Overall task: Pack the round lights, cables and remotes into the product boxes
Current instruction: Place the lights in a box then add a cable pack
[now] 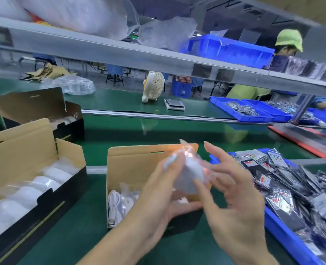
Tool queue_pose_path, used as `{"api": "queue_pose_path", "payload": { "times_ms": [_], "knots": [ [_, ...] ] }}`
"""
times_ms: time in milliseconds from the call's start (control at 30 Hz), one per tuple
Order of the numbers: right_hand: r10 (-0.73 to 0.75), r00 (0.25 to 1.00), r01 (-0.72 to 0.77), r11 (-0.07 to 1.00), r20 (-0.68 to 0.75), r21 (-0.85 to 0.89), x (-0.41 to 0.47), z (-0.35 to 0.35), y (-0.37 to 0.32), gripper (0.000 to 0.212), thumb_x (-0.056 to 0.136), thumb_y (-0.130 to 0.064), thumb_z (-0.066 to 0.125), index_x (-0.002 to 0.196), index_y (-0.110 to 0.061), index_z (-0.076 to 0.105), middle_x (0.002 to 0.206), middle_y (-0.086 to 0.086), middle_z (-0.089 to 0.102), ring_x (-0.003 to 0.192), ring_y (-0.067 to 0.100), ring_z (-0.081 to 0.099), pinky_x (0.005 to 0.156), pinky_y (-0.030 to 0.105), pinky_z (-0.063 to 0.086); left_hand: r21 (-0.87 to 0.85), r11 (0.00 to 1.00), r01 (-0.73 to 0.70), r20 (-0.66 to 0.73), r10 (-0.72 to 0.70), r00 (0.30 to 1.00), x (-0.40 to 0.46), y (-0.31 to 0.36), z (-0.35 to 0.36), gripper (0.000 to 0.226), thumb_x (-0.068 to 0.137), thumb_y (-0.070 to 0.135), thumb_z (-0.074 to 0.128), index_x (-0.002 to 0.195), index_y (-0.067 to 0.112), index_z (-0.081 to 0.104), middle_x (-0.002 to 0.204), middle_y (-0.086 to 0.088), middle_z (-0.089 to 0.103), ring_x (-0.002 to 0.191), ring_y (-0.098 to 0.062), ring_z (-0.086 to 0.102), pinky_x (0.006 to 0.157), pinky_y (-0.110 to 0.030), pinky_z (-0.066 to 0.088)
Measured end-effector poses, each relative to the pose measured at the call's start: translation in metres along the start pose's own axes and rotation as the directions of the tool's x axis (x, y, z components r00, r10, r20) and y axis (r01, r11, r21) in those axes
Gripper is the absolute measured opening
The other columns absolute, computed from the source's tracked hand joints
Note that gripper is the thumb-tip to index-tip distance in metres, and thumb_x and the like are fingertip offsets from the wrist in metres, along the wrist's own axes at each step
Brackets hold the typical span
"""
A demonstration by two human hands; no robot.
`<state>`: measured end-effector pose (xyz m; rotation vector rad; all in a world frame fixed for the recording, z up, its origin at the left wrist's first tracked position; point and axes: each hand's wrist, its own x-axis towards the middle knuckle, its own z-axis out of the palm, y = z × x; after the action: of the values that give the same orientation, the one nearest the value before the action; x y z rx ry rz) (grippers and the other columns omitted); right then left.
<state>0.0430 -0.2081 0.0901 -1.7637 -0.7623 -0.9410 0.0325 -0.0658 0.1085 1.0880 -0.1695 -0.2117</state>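
My left hand (156,197) grips a round white light in a clear plastic bag (189,171) above an open product box (131,165). My right hand (234,192) touches the bag's right side with spread fingers. White cables in bags (120,203) lie in the box's left end. A longer open box (43,197) at the left holds a row of several bagged round lights (38,184). A blue bin (284,232) at the right is heaped with bagged remotes (292,180).
A third open box (49,111) stands at the back left on the green belt. Behind are a small white fan (152,87), a scale (174,104), blue trays of parts (250,109), a red tray (311,140) and a person in a green cap (288,41). A shelf (120,54) runs overhead.
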Motion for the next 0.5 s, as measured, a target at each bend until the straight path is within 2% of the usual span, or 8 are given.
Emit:
{"api": "queue_pose_path", "payload": {
  "times_ms": [67,100,200,233,300,333,400,500],
  "knots": [
    [-0.052,0.998,0.055,0.995,-0.041,0.081,-0.006,0.002,0.002,0.057,0.081,0.005,0.069,0.123,-0.03,0.053,0.142,0.01,0.051,0.11,0.039,0.064,0.08,0.038,0.058,-0.225,0.972,0.065,0.042,-0.057,0.997,0.002,0.002,0.001,0.039,0.093,0.04,0.058,0.121,0.014,0.065,0.113,-0.021,0.07,0.097,-0.036,0.069,0.09,-0.055,0.055],
    [-0.049,0.997,0.056,0.992,-0.057,0.116,-0.008,0.002,0.003,0.06,0.08,0.002,0.071,0.125,-0.032,0.052,0.143,0.011,0.05,0.111,0.042,0.063,0.081,0.04,0.058,-0.236,0.969,0.074,0.043,-0.066,0.997,0.006,0.003,0.002,0.037,0.093,0.035,0.059,0.119,0.009,0.064,0.115,-0.024,0.068,0.092,-0.034,0.07,0.089,-0.054,0.056],
    [-0.034,0.996,0.046,0.988,-0.086,0.148,-0.014,0.0,0.003,0.065,0.076,-0.003,0.076,0.13,-0.03,0.051,0.14,0.013,0.052,0.115,0.042,0.06,0.083,0.044,0.058,-0.389,0.921,-0.013,0.106,0.059,0.993,-0.002,0.0,-0.012,0.012,0.103,0.008,0.042,0.105,0.005,0.053,0.133,-0.027,0.056,0.052,0.001,0.065,0.058,-0.01,0.052],
    [-0.028,0.996,0.04,0.989,-0.088,0.139,-0.015,-0.001,0.003,0.063,0.076,-0.005,0.078,0.129,-0.028,0.053,0.136,0.013,0.055,0.115,0.04,0.06,0.082,0.046,0.058,-0.342,0.939,-0.029,0.114,0.072,0.991,-0.002,-0.001,-0.013,0.016,0.102,0.003,0.038,0.101,0.009,0.053,0.125,-0.025,0.061,0.044,0.002,0.061,0.046,-0.009,0.046],
    [-0.042,0.996,0.047,0.997,-0.076,0.065,-0.015,-0.002,0.001,0.047,0.078,-0.014,0.08,0.121,-0.022,0.06,0.126,0.009,0.063,0.112,0.035,0.062,0.08,0.047,0.057,-0.095,0.988,-0.123,0.114,0.134,0.984,0.007,-0.007,-0.005,0.012,0.091,0.008,0.054,0.092,0.012,0.066,0.088,-0.015,0.072,0.051,-0.011,0.066,0.043,-0.018,0.047],
    [-0.06,0.996,0.061,0.998,-0.069,0.004,-0.014,-0.003,-0.001,0.041,0.079,-0.018,0.08,0.117,-0.019,0.063,0.122,0.007,0.066,0.11,0.032,0.064,0.081,0.044,0.056,-0.107,0.989,-0.107,0.064,0.114,0.991,0.013,-0.005,0.001,0.013,0.081,0.014,0.063,0.09,0.016,0.071,0.081,-0.01,0.072,0.058,-0.016,0.067,0.047,-0.021,0.049],
    [-0.101,0.992,0.092,0.99,-0.075,-0.109,-0.011,-0.005,-0.004,0.034,0.079,-0.018,0.08,0.11,-0.016,0.067,0.114,0.002,0.069,0.104,0.025,0.067,0.083,0.033,0.054,-0.178,0.979,-0.102,0.091,0.12,0.989,0.007,-0.008,-0.001,0.023,0.07,0.023,0.07,0.092,0.026,0.075,0.087,-0.006,0.073,0.071,-0.02,0.068,0.057,-0.026,0.053],
    [-0.131,0.985,0.112,0.982,-0.116,-0.152,-0.011,-0.004,-0.009,0.032,0.077,-0.01,0.081,0.105,-0.017,0.069,0.109,-0.001,0.071,0.1,0.021,0.069,0.083,0.026,0.053,-0.252,0.965,-0.077,0.099,0.105,0.99,0.009,-0.011,-0.006,0.023,0.089,0.028,0.062,0.107,0.019,0.073,0.099,-0.009,0.071,0.087,-0.027,0.066,0.069,-0.035,0.055]
  ]
}}
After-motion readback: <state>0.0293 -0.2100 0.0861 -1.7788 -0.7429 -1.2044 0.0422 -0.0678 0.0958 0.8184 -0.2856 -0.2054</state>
